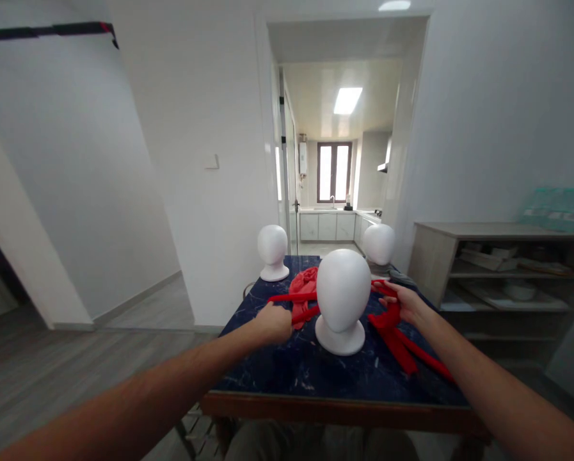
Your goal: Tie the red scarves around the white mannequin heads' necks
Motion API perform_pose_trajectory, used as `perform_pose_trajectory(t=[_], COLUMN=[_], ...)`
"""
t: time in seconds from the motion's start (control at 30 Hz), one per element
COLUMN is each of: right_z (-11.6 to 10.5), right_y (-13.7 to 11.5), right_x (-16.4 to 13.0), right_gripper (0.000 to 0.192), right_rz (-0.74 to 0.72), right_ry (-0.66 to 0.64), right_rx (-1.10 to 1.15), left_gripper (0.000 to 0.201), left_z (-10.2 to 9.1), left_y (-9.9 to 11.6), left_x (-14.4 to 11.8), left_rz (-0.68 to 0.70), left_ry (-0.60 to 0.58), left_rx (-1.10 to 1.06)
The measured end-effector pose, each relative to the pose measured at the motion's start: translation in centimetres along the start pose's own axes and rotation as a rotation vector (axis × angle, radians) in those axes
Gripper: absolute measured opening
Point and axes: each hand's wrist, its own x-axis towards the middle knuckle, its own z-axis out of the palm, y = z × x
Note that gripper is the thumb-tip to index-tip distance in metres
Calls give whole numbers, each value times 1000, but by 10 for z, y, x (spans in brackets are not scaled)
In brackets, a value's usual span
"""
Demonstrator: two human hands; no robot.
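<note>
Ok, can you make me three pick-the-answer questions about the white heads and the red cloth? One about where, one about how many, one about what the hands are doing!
1. Where does the bunched-up red cloth lie?
A. on the shelf
B. on the floor
C. on the table behind the near head

2. How many white heads stand on the table?
A. three
B. one
C. five

3. What are the hands doing with the red strip?
A. resting flat on the table
B. each gripping it beside the near head
C. holding a cup

Answers:
1 C, the heap sits on the dark tabletop beyond the near head.
2 A, one near, plus a far left head and a far right head.
3 B, the left hand and right hand each close on red fabric either side.
</note>
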Motion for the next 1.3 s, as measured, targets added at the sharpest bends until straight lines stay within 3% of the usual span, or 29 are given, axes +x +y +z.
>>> perform_pose_trajectory(t=[0.07, 0.2, 0.37, 0.5, 0.6, 0.73, 0.83, 0.9, 0.97, 1.07, 1.13, 1.2, 1.3], right_z=[1, 6, 11, 18, 25, 30, 32, 35, 39, 49, 55, 59, 61], right_y=[10, 29, 54, 75, 90, 113, 132, 143, 151, 155, 153, 149, 145], right_x=[-6, -21, -42, -57, -73, -100, -115, -120, -120, -118, -116, -112, -105], right_gripper=[22, 24, 8, 11, 12, 19, 28, 18, 21, 56, 68, 65, 48], right_rz=[21, 35, -87, -201, -375, -690, -752, -779, -776, -648, -529, -464, -458], right_ry=[32, 112, 92, -16, 7, 120, 183, 201, 192, 129, 44, -57, -101], right_rx=[-14, -24, -170, -516, -812, -1154, -1219, -1195, -1149, -924, -698, -559, -561], left_gripper=[34, 46, 26, 42, 50, 48, 41, 37, 34, 37, 49, 62, 60], left_z=[10, 32, 67, 88, 100, 114, 117, 114, 109, 101, 100, 102, 109], left_y=[21, 67, 120, 142, 147, 147, 146, 146, 144, 143, 144, 146, 150], left_x=[-8, -12, 2, 15, 20, 23, 24, 23, 20, 15, 13, 14, 18], left_rz=[11, 63, 26, -17, -53, -34, -38, -14, 30, 135, 191, 180, 121], left_ry=[-125, -268, -250, -97, 18, 73, 109, 109, 91, 74, 104, 173, 324], left_rx=[-156, -854, -1635, -2042, -2096, -2050, -2012, -2018, -2037, -2027, -1960, -1851, -1706])
